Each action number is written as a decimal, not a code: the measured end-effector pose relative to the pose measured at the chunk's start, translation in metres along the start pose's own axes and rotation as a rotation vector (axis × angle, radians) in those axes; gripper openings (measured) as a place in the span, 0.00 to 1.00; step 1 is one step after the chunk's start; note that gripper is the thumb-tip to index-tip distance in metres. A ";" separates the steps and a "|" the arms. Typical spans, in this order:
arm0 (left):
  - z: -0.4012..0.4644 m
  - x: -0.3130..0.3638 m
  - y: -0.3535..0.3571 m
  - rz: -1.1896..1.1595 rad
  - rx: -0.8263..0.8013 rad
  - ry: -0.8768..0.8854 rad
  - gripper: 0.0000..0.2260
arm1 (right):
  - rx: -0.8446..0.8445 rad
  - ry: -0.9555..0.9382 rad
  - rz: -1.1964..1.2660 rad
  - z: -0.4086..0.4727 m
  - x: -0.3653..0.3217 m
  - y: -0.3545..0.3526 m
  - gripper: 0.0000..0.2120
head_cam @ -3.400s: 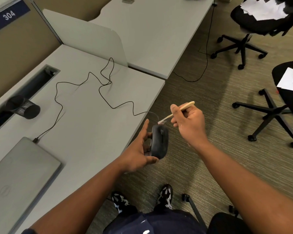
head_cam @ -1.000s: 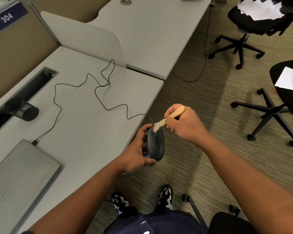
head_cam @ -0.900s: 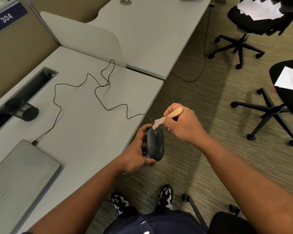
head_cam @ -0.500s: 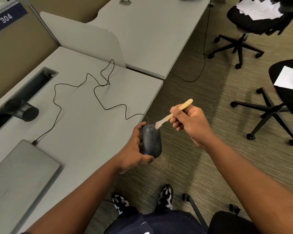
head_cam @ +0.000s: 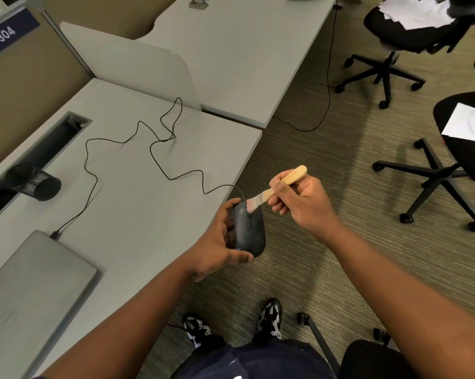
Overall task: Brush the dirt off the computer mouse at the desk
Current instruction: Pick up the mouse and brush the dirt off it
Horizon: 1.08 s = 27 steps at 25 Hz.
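Off the desk's (head_cam: pixel 138 214) right edge, the left hand (head_cam: pixel 217 250) clasps the mouse (head_cam: pixel 249 231) above the carpet. At its one o'clock, the right hand (head_cam: pixel 302 206) pinches the brush (head_cam: pixel 277 188), bristles touching the mouse's front near the wheel. Brushing looks underway; whether dirt remains on it is too fine to tell.

1. My left hand (head_cam: pixel 217 243) holds the mouse (head_cam: pixel 248 229) just off the desk (head_cam: pixel 138 214) edge, over the carpet.
2. My right hand (head_cam: pixel 299 203) sets the brush (head_cam: pixel 274 188) on the mouse's front.
3. The laptop (head_cam: pixel 31 291) lies on the desk, left of the mouse.
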<state>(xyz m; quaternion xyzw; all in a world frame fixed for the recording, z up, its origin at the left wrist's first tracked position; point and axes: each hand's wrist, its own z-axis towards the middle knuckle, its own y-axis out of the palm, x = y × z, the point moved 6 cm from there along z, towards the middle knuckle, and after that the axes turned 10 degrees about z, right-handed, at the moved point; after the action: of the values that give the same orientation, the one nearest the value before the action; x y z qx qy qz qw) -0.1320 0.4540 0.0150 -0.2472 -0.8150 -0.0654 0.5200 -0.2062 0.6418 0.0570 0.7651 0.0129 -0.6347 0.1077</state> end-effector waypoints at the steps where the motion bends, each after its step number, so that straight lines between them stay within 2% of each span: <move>1: 0.001 0.000 0.000 -0.005 -0.003 0.000 0.51 | -0.008 -0.002 -0.035 0.000 0.001 0.001 0.06; 6: -0.001 -0.001 -0.001 0.010 -0.027 -0.004 0.51 | 0.052 -0.111 -0.269 0.001 0.000 -0.004 0.06; 9: 0.000 -0.001 -0.002 0.010 -0.029 -0.010 0.51 | 0.044 -0.132 -0.132 0.000 -0.004 -0.002 0.05; 11: 0.001 -0.001 -0.003 0.004 -0.027 -0.011 0.51 | 0.008 -0.065 -0.025 0.001 -0.003 0.000 0.05; 14: 0.002 -0.001 -0.004 0.002 -0.025 -0.010 0.51 | -0.006 0.004 -0.082 0.003 0.000 0.001 0.06; 18: 0.003 -0.002 -0.004 -0.065 -0.006 -0.015 0.51 | 0.081 -0.075 -0.143 0.003 0.000 -0.006 0.05; 22: 0.006 -0.001 -0.003 -0.109 0.004 -0.023 0.51 | 0.112 -0.107 0.044 0.002 -0.002 -0.007 0.05; 24: 0.007 -0.002 -0.003 -0.131 0.007 -0.027 0.51 | 0.088 -0.078 0.139 0.001 -0.003 -0.004 0.06; 27: 0.009 -0.003 -0.004 -0.151 0.013 -0.024 0.51 | -0.003 -0.027 0.138 0.000 0.001 0.001 0.06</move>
<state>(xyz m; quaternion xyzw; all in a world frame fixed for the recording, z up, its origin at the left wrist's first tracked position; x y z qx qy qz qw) -0.1403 0.4530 0.0093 -0.1823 -0.8380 -0.0961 0.5052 -0.2061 0.6402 0.0558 0.7552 -0.0406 -0.6362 0.1526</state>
